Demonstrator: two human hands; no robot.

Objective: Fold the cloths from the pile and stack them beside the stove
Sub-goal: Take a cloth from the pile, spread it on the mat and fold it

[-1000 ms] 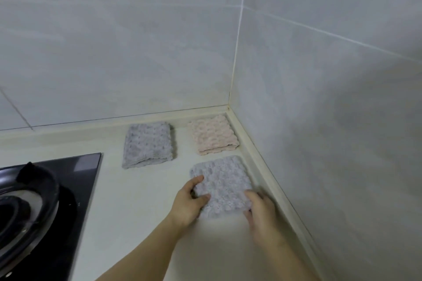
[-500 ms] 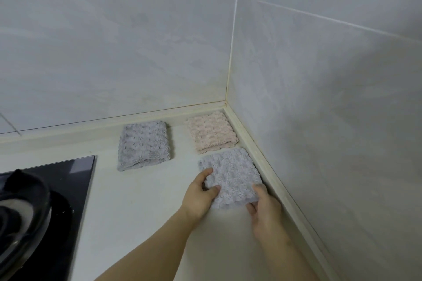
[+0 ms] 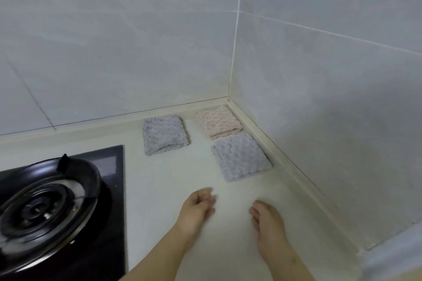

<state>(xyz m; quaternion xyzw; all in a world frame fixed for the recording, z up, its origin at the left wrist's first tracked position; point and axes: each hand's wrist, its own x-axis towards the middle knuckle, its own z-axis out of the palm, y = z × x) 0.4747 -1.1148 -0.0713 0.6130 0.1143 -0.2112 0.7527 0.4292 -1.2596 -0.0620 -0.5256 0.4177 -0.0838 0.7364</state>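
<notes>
Three folded cloths lie flat in the counter's corner, each apart from the others. A grey cloth [image 3: 240, 157] is nearest me, by the right wall. Behind it sits a pink cloth [image 3: 219, 121], tight in the corner. Another grey cloth [image 3: 164, 134] lies to the left, near the back wall. My left hand [image 3: 196, 210] and my right hand [image 3: 269, 223] hover over the counter short of the near grey cloth. Both hold nothing, with fingers loosely curled and apart. No pile of unfolded cloths is in view.
A black gas stove [image 3: 59, 207] with a round burner [image 3: 38, 207] fills the left side. The cream counter [image 3: 159, 189] runs between stove and right wall. Grey tiled walls [image 3: 319, 98] meet in the corner, with a raised cream edge strip [image 3: 285, 157] along their base.
Both hands have let go of the near grey cloth and drawn back toward me. The cloth now lies flat by the right wall.
</notes>
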